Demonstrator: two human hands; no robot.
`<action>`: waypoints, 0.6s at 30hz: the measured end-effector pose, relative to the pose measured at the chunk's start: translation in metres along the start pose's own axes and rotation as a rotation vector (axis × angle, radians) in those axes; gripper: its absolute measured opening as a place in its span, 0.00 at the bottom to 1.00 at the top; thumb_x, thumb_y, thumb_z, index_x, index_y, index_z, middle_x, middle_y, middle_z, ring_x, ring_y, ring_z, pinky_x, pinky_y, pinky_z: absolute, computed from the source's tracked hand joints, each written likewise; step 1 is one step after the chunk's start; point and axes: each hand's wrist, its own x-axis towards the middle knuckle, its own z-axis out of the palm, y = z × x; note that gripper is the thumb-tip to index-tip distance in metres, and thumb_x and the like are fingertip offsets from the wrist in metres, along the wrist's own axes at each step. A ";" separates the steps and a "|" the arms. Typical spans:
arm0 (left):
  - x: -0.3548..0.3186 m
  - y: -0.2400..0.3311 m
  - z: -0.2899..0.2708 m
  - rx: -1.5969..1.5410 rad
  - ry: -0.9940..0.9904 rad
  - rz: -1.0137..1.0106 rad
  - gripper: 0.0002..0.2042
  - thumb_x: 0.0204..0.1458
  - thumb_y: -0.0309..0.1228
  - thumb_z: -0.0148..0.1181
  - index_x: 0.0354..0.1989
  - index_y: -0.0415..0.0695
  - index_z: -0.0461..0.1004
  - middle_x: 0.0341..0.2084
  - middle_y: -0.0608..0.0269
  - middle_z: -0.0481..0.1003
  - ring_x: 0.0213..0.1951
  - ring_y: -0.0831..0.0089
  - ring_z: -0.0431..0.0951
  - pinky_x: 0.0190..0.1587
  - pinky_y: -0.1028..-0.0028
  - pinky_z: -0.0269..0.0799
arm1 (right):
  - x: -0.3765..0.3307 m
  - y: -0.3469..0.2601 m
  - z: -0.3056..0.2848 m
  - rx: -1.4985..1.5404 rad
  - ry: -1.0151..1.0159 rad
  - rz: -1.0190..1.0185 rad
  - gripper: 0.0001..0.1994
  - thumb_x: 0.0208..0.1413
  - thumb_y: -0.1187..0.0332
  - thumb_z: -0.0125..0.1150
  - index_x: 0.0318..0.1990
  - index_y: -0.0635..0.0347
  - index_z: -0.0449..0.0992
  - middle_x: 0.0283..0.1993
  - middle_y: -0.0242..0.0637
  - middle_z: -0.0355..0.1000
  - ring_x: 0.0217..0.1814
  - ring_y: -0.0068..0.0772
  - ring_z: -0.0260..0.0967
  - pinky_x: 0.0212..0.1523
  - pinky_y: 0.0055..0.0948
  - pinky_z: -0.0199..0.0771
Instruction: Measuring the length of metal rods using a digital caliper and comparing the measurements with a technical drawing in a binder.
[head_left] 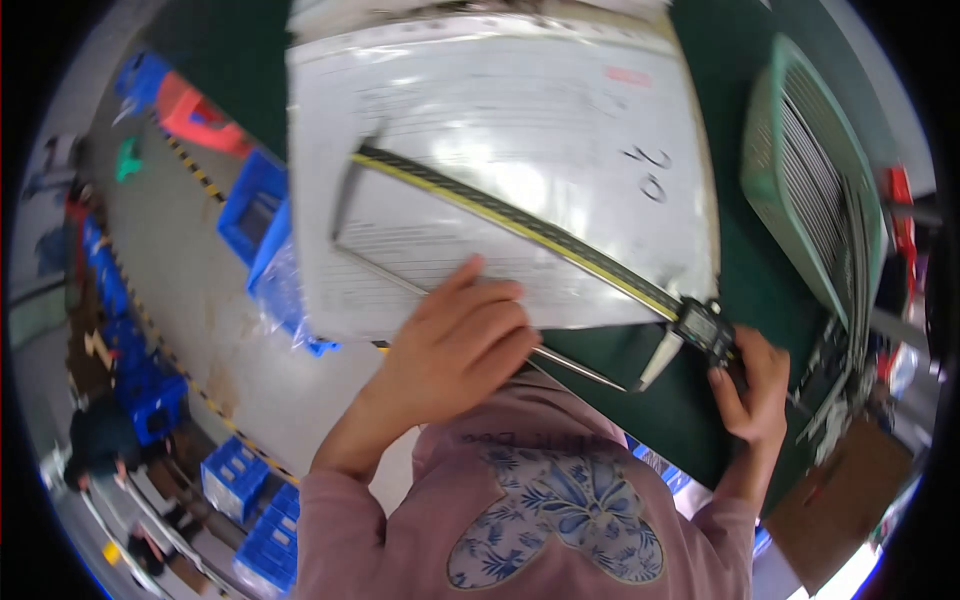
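Observation:
A long digital caliper [530, 232], black with a yellow edge, slants over a plastic-sleeved paper sheet [450, 90]. My right hand [755, 385] grips its display slider [705, 328] at the right end. The caliper's jaws are wide apart. Between them lies a thin metal rod [580, 367], pointed at its right end, close to the sliding jaw [660, 360]. Its far left end is near the fixed jaw [346, 205]; I cannot tell whether they touch. My left hand [455, 345] is closed around the rod's middle, which its fingers hide.
On the dark green table [740, 240] a pale green basket [765, 140] holds many metal rods. More tools and a brown cardboard piece [840, 500] are at the right. Blue bins [245, 215] stand off the table's left edge. A person sits at the far lower left.

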 end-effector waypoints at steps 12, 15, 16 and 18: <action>0.001 -0.004 0.000 0.061 -0.011 0.007 0.08 0.36 0.24 0.60 0.29 0.46 0.76 0.31 0.66 0.73 0.41 0.65 0.75 0.54 0.55 0.65 | 0.000 0.004 0.013 -0.179 0.139 -0.034 0.16 0.40 0.59 0.65 0.29 0.60 0.70 0.19 0.37 0.65 0.17 0.40 0.64 0.18 0.32 0.61; 0.000 -0.005 0.000 0.069 0.007 0.006 0.08 0.37 0.23 0.60 0.29 0.46 0.75 0.31 0.66 0.72 0.41 0.65 0.75 0.54 0.54 0.65 | 0.001 0.006 0.014 -0.084 0.126 -0.068 0.16 0.39 0.59 0.65 0.29 0.60 0.70 0.19 0.37 0.65 0.16 0.40 0.64 0.17 0.31 0.61; 0.000 -0.005 0.001 0.066 0.000 0.005 0.08 0.37 0.23 0.60 0.29 0.47 0.75 0.31 0.66 0.72 0.41 0.65 0.75 0.54 0.54 0.64 | -0.001 0.008 0.015 -0.096 0.129 -0.063 0.16 0.39 0.59 0.64 0.30 0.61 0.70 0.19 0.37 0.66 0.16 0.40 0.63 0.17 0.31 0.61; 0.001 -0.005 0.000 0.068 -0.012 0.011 0.09 0.37 0.22 0.60 0.29 0.47 0.75 0.31 0.66 0.72 0.41 0.65 0.75 0.54 0.54 0.64 | -0.003 0.009 0.016 -0.102 0.140 -0.055 0.16 0.38 0.59 0.63 0.30 0.61 0.70 0.19 0.37 0.66 0.16 0.40 0.63 0.17 0.32 0.60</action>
